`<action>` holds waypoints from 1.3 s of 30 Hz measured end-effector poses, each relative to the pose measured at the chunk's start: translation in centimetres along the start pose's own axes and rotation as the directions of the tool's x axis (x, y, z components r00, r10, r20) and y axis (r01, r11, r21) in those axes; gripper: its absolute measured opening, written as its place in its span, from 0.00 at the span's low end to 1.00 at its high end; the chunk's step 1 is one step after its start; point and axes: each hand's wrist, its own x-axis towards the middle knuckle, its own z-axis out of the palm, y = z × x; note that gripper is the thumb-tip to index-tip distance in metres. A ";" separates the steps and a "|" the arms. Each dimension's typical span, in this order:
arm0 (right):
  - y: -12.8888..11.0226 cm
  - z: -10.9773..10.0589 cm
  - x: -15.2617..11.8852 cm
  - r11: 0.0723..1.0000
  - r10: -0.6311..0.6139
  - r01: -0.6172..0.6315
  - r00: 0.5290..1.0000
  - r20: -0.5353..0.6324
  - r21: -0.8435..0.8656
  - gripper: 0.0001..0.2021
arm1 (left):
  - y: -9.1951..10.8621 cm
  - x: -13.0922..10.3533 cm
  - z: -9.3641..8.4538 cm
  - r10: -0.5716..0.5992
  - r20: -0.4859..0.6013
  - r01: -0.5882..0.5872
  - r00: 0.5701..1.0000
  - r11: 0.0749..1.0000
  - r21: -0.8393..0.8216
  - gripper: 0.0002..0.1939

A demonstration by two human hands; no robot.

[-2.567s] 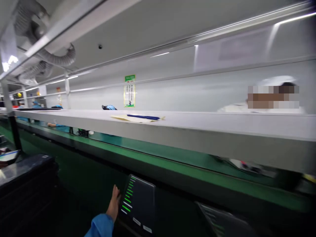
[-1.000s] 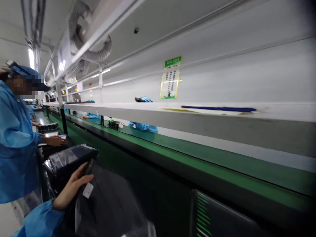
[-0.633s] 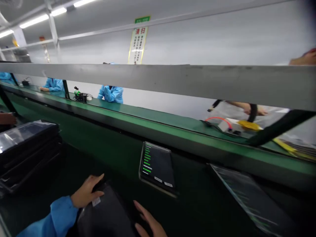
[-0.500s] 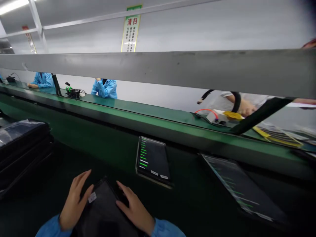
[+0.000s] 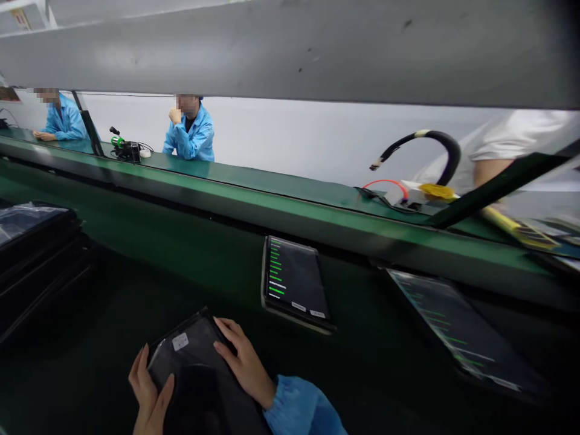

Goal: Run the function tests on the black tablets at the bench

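A dark, flat tablet (image 5: 199, 368) with a small white label near its far end is tilted between my hands at the bottom of the head view. Its surface looks like clear plastic wrap. My left hand (image 5: 151, 389) grips its left edge, thumb lying over the top face. Along the right edge my right hand (image 5: 244, 359) is closed on it, fingers at the far corner and thumb on top. The tablet's near end runs out of the frame. Beyond my right hand lies another tablet (image 5: 296, 278), its lit screen showing green and white bars.
A third lit tablet (image 5: 457, 326) lies at the right. Stacked dark tablets (image 5: 36, 260) stand at the left. A green ledge (image 5: 254, 196) crosses behind, under a grey beam (image 5: 272, 54). Two people in blue sit beyond; a white-sleeved person works at far right near a black hose (image 5: 448, 151).
My left hand has closed on the tablet's left edge, and the tablet's far end has turned and risen slightly. The camera view has tipped downward. The white-sleeved arm has shifted.
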 end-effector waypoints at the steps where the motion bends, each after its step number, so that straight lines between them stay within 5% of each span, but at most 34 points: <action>1: 0.2 -0.2 -0.6 1.000 0.020 -0.020 0.999 -0.042 0.005 0.22 | 1.0 0.2 0.1 0.003 0.042 -0.002 0.999 1.000 -0.025 0.32; 5: 1.3 -0.7 -4.2 0.982 0.188 -0.188 0.935 -0.300 0.031 0.26 | 5.5 2.0 0.3 0.026 0.346 0.041 0.938 0.982 -0.186 0.29; 9: 1.9 -0.1 -8.1 0.926 0.375 -0.343 0.783 -0.496 0.157 0.30 | 9.2 4.4 0.2 0.117 0.726 0.118 0.677 0.957 -0.264 0.32; 11: 1.7 0.5 -9.1 0.924 0.380 -0.339 0.749 -0.543 0.179 0.29 | 10.0 5.0 0.2 0.177 0.772 0.052 0.611 0.964 -0.262 0.35; 16: 0.4 1.5 -9.5 0.960 0.251 -0.276 0.793 -0.555 0.040 0.29 | 9.3 4.8 -0.1 0.293 0.718 -0.175 0.631 0.956 -0.236 0.40; 20: -0.4 1.2 -9.9 0.942 0.304 -0.336 0.839 -0.451 0.011 0.40 | 8.6 5.1 -0.2 0.334 0.726 -0.254 0.601 0.941 -0.222 0.41; 24: -1.1 0.3 -10.7 0.917 0.397 -0.389 0.870 -0.292 0.087 0.49 | 8.3 5.5 0.1 0.325 0.671 -0.345 0.667 0.932 -0.109 0.37; 28: -1.2 0.2 -11.2 0.951 0.308 -0.283 0.916 -0.257 0.127 0.51 | 7.8 5.7 0.5 0.531 0.562 -0.625 0.634 0.780 -0.030 0.32; 31: -0.6 0.6 -11.4 0.979 0.196 -0.203 0.957 -0.216 -0.013 0.56 | 7.6 5.8 0.7 0.607 0.496 -0.721 0.621 0.691 0.055 0.33; 34: 0.0 0.9 -11.1 0.973 0.159 -0.201 0.940 -0.302 -0.114 0.49 | 7.8 5.8 0.5 0.617 0.494 -0.743 0.613 0.662 0.095 0.33; 39: 0.3 0.7 -10.5 0.963 0.236 -0.267 0.824 -0.515 0.013 0.31 | 8.4 6.2 -0.1 0.592 0.517 -0.723 0.618 0.687 0.077 0.33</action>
